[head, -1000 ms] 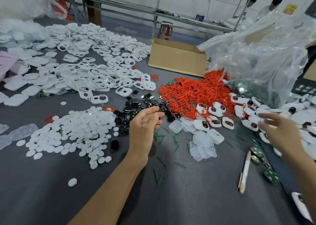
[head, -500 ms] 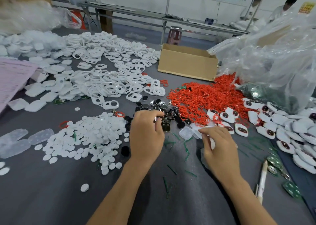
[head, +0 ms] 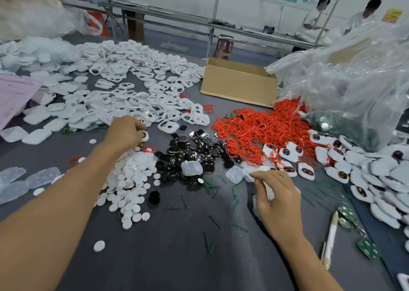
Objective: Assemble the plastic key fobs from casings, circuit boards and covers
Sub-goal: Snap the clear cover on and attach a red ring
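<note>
- Casings (head: 141, 96) of white plastic lay heaped across the far left of the grey surface (head: 177, 257).
- At the heap's near edge the left hand (head: 127, 133) had its fingers curled round one white casing (head: 144, 136).
- The right hand (head: 276, 200) lay knuckles-up near the middle, fingers bent over clear covers (head: 235, 174); whether it gripped one could not be told.
- Between the hands sat white discs (head: 132, 175) and black inserts (head: 190, 153).
- Red rings (head: 261, 131) spread to the right, touching finished fobs (head: 305, 171).
- Green circuit boards (head: 367, 249) and a pen (head: 329, 240) lay at the near right, and a cardboard box (head: 239, 85) stood far back.
</note>
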Motion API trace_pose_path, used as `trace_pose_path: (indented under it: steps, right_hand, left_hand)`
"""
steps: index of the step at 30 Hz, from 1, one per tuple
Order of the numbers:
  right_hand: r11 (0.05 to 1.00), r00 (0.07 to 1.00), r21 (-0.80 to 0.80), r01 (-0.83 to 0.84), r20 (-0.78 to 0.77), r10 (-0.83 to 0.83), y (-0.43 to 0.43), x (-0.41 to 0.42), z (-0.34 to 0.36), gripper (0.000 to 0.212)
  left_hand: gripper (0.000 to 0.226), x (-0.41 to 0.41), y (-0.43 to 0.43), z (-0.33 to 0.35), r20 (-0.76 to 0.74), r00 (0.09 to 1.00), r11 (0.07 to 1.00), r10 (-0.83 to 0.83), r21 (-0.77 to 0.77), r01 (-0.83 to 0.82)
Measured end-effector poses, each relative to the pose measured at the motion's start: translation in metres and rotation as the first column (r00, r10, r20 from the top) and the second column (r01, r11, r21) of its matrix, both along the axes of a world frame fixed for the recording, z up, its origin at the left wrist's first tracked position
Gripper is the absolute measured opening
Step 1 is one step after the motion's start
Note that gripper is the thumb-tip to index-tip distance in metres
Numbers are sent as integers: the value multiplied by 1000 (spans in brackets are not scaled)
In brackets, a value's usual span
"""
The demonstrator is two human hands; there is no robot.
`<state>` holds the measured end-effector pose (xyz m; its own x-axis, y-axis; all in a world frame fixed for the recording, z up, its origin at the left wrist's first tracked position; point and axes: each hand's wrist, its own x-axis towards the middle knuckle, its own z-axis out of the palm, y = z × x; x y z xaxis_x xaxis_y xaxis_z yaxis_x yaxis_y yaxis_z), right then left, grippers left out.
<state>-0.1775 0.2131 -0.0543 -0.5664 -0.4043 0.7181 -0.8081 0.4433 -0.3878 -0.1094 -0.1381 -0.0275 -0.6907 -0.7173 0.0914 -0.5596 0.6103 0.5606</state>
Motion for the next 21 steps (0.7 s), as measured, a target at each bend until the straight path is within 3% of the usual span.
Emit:
trace_pose_path:
  steps: [4, 9, 10, 12, 14, 17, 21]
  right_hand:
    - [1000, 1000, -26, 0, 7, 0, -2, 6, 3, 15]
    - [986, 990, 94, -139, 4, 139, -18, 26, 8, 14]
    - [979, 987, 126, -161, 11, 161, -22, 28, 8, 14]
    - [960, 979, 190, -205, 43, 200, -29, 33, 8, 22]
    - [924, 962, 269, -273, 90, 258, -36, 38, 7, 31]
    - [885, 942, 322, -335, 108, 318, -41, 42, 8, 32]
    - [920, 932, 156, -360, 18, 362, -38, 48, 14, 26]
  left_hand:
    - [24, 7, -1, 0, -1, 1000, 997, -9, 73, 9]
    - [17, 14, 26, 23, -288, 954, 996, 80, -7, -85]
    - [16, 15, 36, 30, -358, 930, 997, 79, 12, -80]
    - [18, 18, 60, 40, -448, 890, 975, 81, 223, 23]
    - [18, 19, 88, 42, -441, 894, 867, 80, 474, 156]
    - [14, 19, 127, 29, -432, 898, 721, 83, 649, 245]
    - [19, 17, 164, 11, -489, 842, 536, 228, 785, 310]
